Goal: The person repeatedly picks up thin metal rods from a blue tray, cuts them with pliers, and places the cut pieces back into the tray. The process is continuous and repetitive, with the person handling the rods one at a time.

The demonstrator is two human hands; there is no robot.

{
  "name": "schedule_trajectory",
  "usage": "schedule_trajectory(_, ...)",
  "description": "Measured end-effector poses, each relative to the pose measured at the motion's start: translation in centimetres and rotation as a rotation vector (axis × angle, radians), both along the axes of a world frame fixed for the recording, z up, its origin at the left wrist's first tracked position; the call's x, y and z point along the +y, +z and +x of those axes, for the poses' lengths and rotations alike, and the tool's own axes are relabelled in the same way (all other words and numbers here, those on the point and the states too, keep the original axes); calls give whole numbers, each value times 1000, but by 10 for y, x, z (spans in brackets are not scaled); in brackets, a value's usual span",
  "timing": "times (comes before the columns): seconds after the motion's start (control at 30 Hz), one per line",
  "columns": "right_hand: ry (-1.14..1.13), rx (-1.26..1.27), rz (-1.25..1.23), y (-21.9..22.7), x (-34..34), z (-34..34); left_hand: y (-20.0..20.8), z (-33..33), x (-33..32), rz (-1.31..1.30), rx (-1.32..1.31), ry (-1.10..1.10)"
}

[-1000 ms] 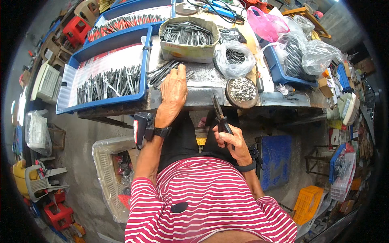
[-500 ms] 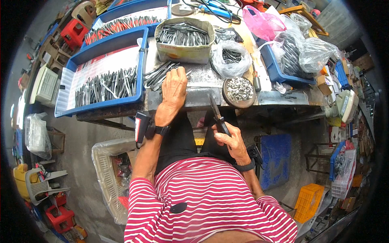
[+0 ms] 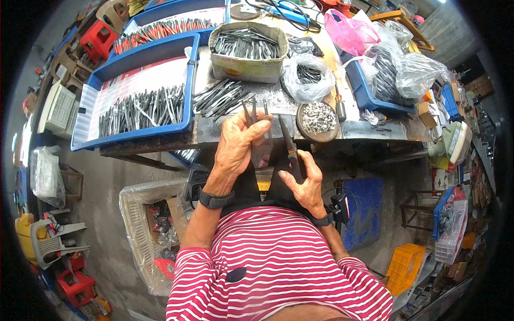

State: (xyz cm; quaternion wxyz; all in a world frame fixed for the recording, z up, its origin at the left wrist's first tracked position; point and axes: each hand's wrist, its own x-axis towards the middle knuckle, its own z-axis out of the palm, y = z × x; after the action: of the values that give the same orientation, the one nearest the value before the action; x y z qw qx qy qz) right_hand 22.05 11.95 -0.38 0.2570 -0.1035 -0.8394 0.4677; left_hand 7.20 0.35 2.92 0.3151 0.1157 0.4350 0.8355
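Observation:
My left hand (image 3: 235, 142) is closed on a few slim dark metal strips (image 3: 254, 109), whose ends stick up past the fingertips in front of the table edge. To its right, my right hand (image 3: 306, 184) grips dark long-nose pliers (image 3: 289, 143), jaws pointing up and away from me. The pliers stand apart from the strips. Beyond my left hand, a loose pile of similar strips (image 3: 222, 98) lies on the table. A round dish (image 3: 304, 134) of small pale and dark parts sits beyond the pliers at the table's edge.
A blue tray (image 3: 136, 140) of dark strips stands left, with another behind it holding red and black pieces (image 3: 166, 33). An open box (image 3: 243, 69) of strips and a plastic bag (image 3: 308, 93) stand behind. Right is a blue bin (image 3: 369, 99) with bags. A screwdriver (image 3: 340, 107) lies near.
My left hand has come back from the pile toward me and right, now holding a few strips. My right hand stays near its place with the pliers, its thumb lifted away more.

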Motion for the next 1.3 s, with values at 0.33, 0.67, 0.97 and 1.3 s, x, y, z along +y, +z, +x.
schedule_trajectory(0.33,-85,85,232,-1,-2,-2,-6,7,-5,206,-191,-75)
schedule_trajectory(0.67,-116,130,364,-7,0,-5,-15,9,-7,293,-347,-62)
schedule_trajectory(0.97,-106,155,418,-9,2,-4,-15,12,-11,306,-394,-117)
schedule_trajectory(1.3,102,-32,-48,0,-1,5,-11,35,9,-42,218,227)
